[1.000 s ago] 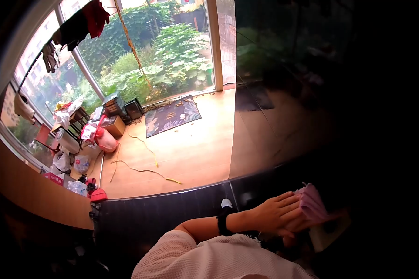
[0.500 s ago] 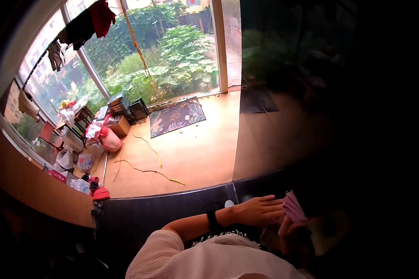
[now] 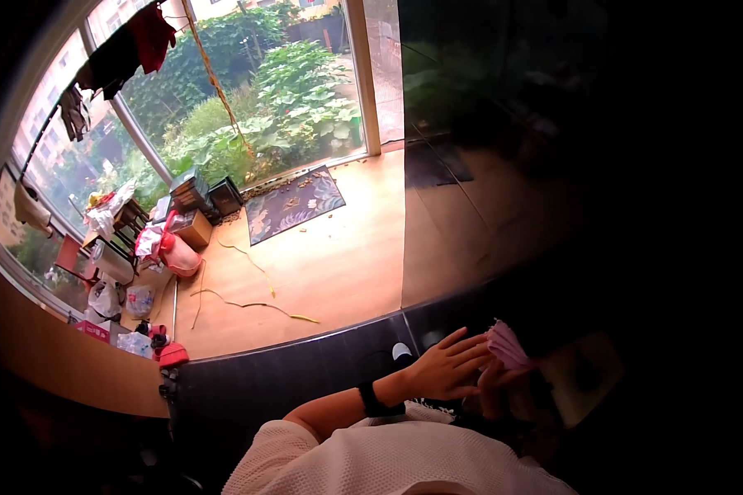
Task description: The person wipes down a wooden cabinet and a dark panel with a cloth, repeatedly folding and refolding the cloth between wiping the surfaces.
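Note:
A pink pleated cloth [image 3: 508, 345] stands gathered in folds in front of my body, partly in shadow. My right hand [image 3: 495, 381] is closed round its lower part, with the fingers dim. Beside it, my left hand [image 3: 447, 365] has its fingers stretched out and apart, the tips at or near the cloth's left edge; whether they touch is unclear. A black watch or band [image 3: 371, 399] is on my left wrist. Below both hands is my pale textured shirt [image 3: 363, 462].
A dark sill or step [image 3: 281, 351] borders the wooden floor [image 3: 338, 272]. Beyond lie a patterned mat [image 3: 295, 206], dry stems and a yellow-tipped stalk [image 3: 304, 318]. Left are a pink container [image 3: 182, 254], bags and a red brush head [image 3: 173, 355]. Deep shadow covers the right.
My left hand's fingers have lifted and spread, where they lay flatter against the cloth. The cloth and both hands sit slightly further left and higher. The whole view has shifted a little.

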A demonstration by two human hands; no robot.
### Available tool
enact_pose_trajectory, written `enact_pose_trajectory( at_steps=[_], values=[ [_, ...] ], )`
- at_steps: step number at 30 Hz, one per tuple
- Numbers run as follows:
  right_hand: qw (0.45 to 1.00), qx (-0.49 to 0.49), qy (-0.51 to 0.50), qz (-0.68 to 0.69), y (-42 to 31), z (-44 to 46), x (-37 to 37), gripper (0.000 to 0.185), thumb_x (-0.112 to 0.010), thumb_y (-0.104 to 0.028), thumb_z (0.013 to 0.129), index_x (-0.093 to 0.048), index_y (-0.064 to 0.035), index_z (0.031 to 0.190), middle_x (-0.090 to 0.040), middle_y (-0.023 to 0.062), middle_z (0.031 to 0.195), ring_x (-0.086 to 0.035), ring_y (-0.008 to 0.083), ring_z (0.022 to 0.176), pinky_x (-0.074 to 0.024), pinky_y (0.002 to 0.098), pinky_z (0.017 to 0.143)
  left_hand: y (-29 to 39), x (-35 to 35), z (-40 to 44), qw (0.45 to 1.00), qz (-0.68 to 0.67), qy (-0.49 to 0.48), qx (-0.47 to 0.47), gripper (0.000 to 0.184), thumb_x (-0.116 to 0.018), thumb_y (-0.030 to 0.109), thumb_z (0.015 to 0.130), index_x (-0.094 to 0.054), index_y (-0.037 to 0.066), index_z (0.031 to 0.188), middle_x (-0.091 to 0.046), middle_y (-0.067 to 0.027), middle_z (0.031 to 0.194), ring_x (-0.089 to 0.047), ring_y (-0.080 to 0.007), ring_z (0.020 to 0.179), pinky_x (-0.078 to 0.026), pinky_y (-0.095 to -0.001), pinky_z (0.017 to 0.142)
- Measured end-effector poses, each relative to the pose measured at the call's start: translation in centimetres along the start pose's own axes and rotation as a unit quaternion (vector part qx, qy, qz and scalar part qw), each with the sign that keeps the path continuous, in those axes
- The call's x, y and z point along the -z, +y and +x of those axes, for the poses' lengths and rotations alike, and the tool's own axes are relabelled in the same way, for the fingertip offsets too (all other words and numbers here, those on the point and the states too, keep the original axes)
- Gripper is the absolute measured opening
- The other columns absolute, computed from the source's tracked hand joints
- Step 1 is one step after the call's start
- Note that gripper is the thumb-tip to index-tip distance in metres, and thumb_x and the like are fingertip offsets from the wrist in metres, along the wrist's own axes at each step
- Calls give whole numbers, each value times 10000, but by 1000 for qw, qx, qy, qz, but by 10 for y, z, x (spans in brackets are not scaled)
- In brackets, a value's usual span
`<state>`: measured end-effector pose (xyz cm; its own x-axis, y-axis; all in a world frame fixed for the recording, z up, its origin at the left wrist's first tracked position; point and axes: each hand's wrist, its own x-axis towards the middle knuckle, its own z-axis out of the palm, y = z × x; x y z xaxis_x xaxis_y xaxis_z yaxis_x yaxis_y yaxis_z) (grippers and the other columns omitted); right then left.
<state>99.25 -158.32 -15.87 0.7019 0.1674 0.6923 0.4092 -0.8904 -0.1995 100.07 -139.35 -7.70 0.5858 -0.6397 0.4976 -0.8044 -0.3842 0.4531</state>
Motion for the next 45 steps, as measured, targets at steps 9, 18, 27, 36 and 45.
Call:
enact_pose_trajectory(
  at_steps=[9, 18, 27, 36, 45],
  values=[
    [822, 284, -98, -484, 5, -1, 12, 467, -551, -132, 888, -370, -8, 1300, -507, 180, 1209, -531, 368, 1054, -496, 510, 832, -17, -9, -23, 999, 0, -51, 14, 516, -562, 330, 879, -452, 40, 1293, -395, -143, 1374, -287, -290, 1336, -181, -445, 1110],
    [990, -26, 116, 75, 19, 38, 51, 622, -543, -227, 899, -221, 22, 1369, -441, 198, 1241, -477, 335, 1077, -415, 438, 889, 24, -22, 27, 962, -4, 267, -65, 519, -649, 239, 808, -453, -7, 1220, -451, -186, 1258, -410, -357, 1200, -298, -474, 1020],
    [976, -7, 180, 122, 15, 79, 54, 641, -511, -253, 906, -184, 13, 1390, -343, 203, 1307, -385, 335, 1155, -346, 445, 946, 25, 4, 90, 960, 122, 224, -119, 831, -389, 656, 846, -439, -50, 1282, -394, -253, 1350, -317, -409, 1298, -158, -500, 1085],
    [982, -20, 167, 92, 10, 56, 51, 661, -478, -278, 914, -147, 4, 1412, -245, 208, 1373, -293, 336, 1233, -276, 452, 1003, -8, -53, 39, 968, 186, 162, -41, 839, -238, 675, 867, -436, -24, 1286, -411, -238, 1337, -332, -379, 1287, -134, -483, 1084],
    [951, 100, 290, -34, 6, 226, 169, 681, -446, -304, 921, -111, -5, 1433, -146, 212, 1439, -201, 337, 1310, -207, 459, 1059, 83, 108, 172, 895, 199, 361, -168, 883, -173, 674, 875, -411, -70, 1287, -347, -264, 1385, -289, -410, 1313, -170, -499, 1088]
  ],
)
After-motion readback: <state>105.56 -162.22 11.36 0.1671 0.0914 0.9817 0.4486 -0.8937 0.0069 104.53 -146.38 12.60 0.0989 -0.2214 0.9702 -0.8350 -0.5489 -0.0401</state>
